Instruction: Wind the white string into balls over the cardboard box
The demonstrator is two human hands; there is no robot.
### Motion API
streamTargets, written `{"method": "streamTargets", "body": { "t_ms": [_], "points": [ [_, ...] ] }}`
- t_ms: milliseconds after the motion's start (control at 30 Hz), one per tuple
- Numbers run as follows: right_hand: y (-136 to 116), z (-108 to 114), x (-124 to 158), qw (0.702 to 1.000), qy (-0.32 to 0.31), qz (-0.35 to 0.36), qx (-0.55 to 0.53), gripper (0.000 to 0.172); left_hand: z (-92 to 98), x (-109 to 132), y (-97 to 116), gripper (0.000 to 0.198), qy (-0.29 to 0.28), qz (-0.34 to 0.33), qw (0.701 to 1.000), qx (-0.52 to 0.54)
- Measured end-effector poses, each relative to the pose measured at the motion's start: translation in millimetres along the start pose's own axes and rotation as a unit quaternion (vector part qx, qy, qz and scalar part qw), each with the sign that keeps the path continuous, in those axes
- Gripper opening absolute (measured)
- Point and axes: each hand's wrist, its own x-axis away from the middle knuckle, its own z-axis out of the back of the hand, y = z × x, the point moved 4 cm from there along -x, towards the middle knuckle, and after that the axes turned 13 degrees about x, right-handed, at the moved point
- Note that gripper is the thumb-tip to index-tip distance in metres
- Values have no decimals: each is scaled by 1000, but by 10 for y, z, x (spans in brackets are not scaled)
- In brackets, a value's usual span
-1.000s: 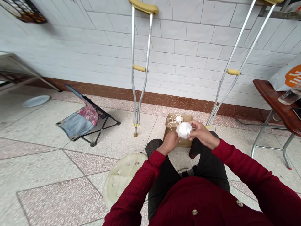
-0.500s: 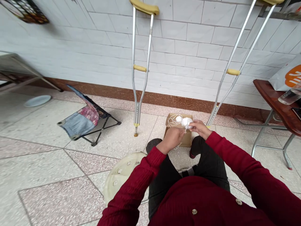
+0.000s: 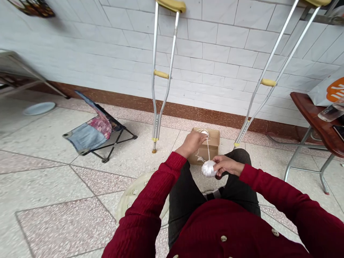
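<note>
My right hand (image 3: 225,166) is closed around the side of a shiny white ball (image 3: 208,168), held low over my lap. From the ball a white cord (image 3: 208,149) runs taut up to my left hand (image 3: 194,142), whose fingers pinch it. Behind both hands, an open cardboard box (image 3: 214,139) sits on the floor between my feet. White cord and part of a round white thing show in it, partly covered by my left hand. Loose cord ends hang at the box's front.
Two crutches lean on the tiled wall, one at the left (image 3: 161,74) and one at the right (image 3: 268,82). A folding chair (image 3: 94,134) stands left. A pale round plastic stool (image 3: 131,193) is by my left leg. At the right, a red-brown table (image 3: 306,111) carries a bag and a bottle.
My right hand has brought the white ball down and nearer to me, while my left hand has moved up and away. The cord between them is now stretched out straight.
</note>
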Motion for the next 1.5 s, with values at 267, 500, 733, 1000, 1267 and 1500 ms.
{"method": "streamTargets", "body": {
  "t_ms": [267,500,733,1000,1267,1500],
  "points": [
    [-625,645,-260,962,226,109,-108,18,-287,319,267,29,-13,2,999,38],
    [-808,211,260,977,40,192,-88,35,-438,358,-136,24,-2,66,987,144],
    [-184,199,9,998,38,36,39,32,8,-42,124,27,0,-45,999,-23],
    [-622,712,-329,964,235,109,-52,21,-177,180,257,29,-25,12,999,22],
    [-907,481,-62,961,172,205,-63,46,-619,450,-64,32,-38,75,972,220],
    [-732,93,241,976,71,199,-46,48,-529,226,-252,20,7,72,979,192]
  ]
}}
